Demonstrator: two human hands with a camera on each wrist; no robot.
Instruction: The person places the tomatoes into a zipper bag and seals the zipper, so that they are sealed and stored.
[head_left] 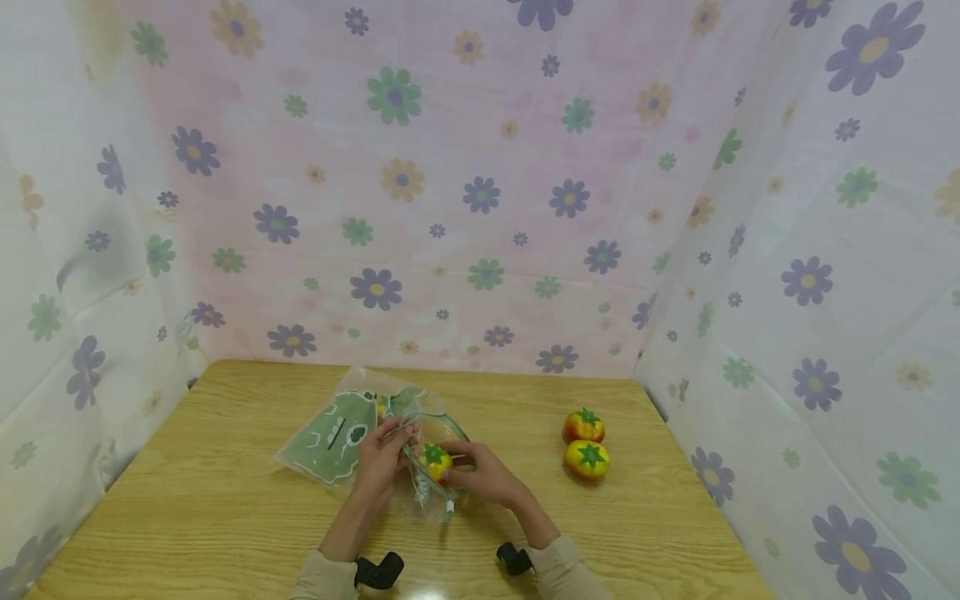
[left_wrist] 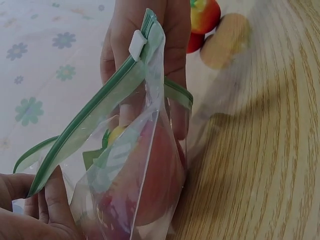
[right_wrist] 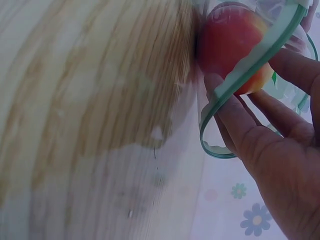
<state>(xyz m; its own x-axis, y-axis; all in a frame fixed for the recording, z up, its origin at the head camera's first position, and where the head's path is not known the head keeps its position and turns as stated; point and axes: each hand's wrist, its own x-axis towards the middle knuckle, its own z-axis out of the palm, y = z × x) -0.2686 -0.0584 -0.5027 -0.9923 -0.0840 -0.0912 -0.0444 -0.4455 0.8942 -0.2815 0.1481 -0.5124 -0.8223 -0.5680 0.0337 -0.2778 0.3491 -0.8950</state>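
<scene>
A clear zip bag [head_left: 431, 492] with a green zipper strip [left_wrist: 90, 117] lies at the middle of the wooden table [head_left: 225, 517]. My left hand [head_left: 390, 442] pinches one side of the bag's mouth and keeps it spread. My right hand [head_left: 457, 471] grips a red and yellow toy tomato [head_left: 436, 461] with a green stalk, right in the bag's mouth. In the right wrist view the fingers [right_wrist: 235, 115] curl under the tomato [right_wrist: 230, 45] with the zipper rim across them. In the left wrist view my left hand [left_wrist: 45, 200] holds the strip's end, and a tomato [left_wrist: 155, 170] shows through the plastic.
Two more toy tomatoes [head_left: 583, 426] [head_left: 587, 461] sit side by side to the right of my hands. A green printed bag [head_left: 333, 433] lies flat just left of the clear one. Flowered cloth walls [head_left: 787, 292] close the table in on three sides.
</scene>
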